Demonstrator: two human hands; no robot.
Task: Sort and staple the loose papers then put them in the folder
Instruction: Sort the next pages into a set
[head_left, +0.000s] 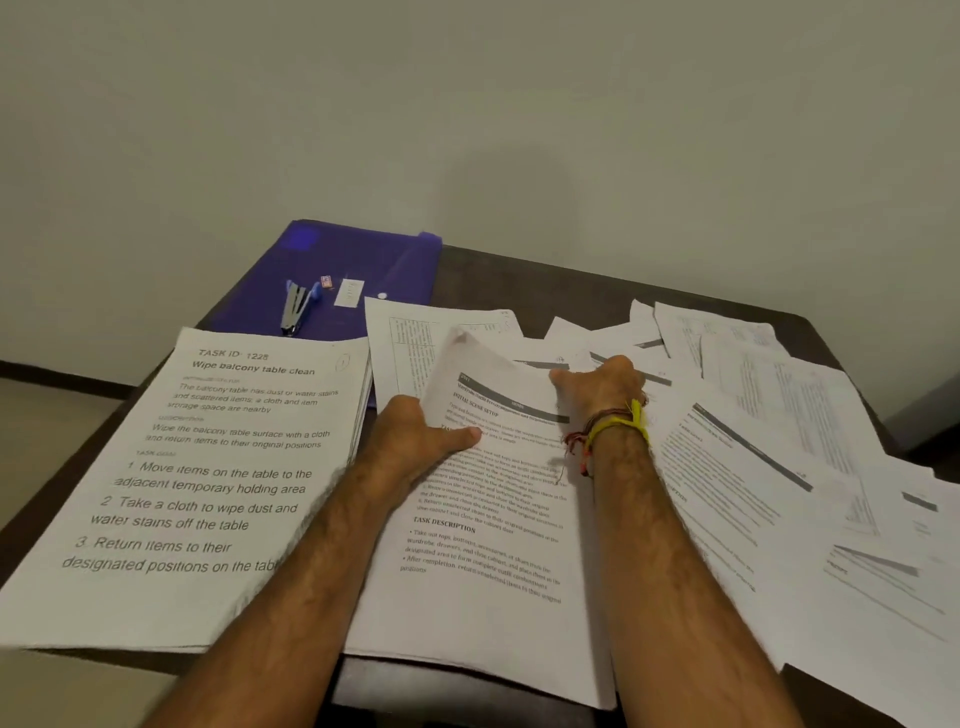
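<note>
A printed sheet (488, 519) lies in front of me, its top left part lifted. My left hand (415, 436) grips its left edge, thumb on the print. My right hand (602, 382), with yellow and red threads at the wrist, holds the sheet's top right edge. A neat pile of papers (208, 467) headed "TASK ID 1228" lies at the left. Loose papers (779, 441) are scattered at the right. The purple folder (353, 260) lies at the far left of the table, and a blue and silver stapler (297, 309) rests on it.
The dark table (545, 283) stands against a plain wall. A small red box (326, 281) and a white label (349, 292) sit on the folder. More sheets (410, 338) lie behind the held one. Papers overhang the table's right and near edges.
</note>
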